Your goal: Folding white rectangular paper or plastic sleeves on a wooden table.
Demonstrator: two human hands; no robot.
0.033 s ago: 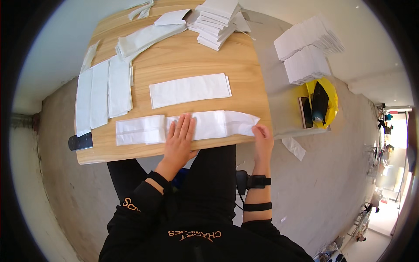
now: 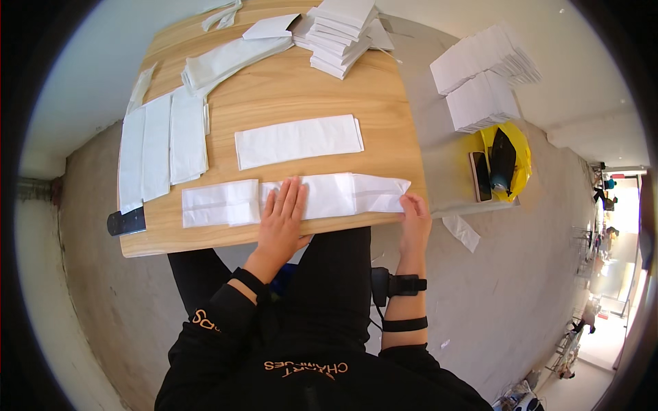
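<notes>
Along the near edge of the wooden table lies a long strip of thin white sheet material (image 2: 329, 195), with overlapping folded sections. I cannot tell whether it is paper, plastic or cloth. My left hand (image 2: 282, 212) rests flat on its middle, fingers stretched out and pointing away from me. At the strip's right end, my right hand (image 2: 414, 209) pinches the near corner between thumb and fingers. Just beyond the strip is a separate flat white folded stack (image 2: 299, 142), which neither hand touches.
White folded sheets (image 2: 156, 147) lie at the table's left, with more (image 2: 236, 61) behind. White packets (image 2: 339, 38) are piled at the back. Right of the wooden top (image 2: 301, 89) stand white stacks (image 2: 480, 82), a phone (image 2: 480, 177) and a yellow bag (image 2: 521, 161) holding a dark bottle.
My right hand has shifted very slightly right, and the strip's right end lies straighter and squarer at its corner. My left hand has stayed in place.
</notes>
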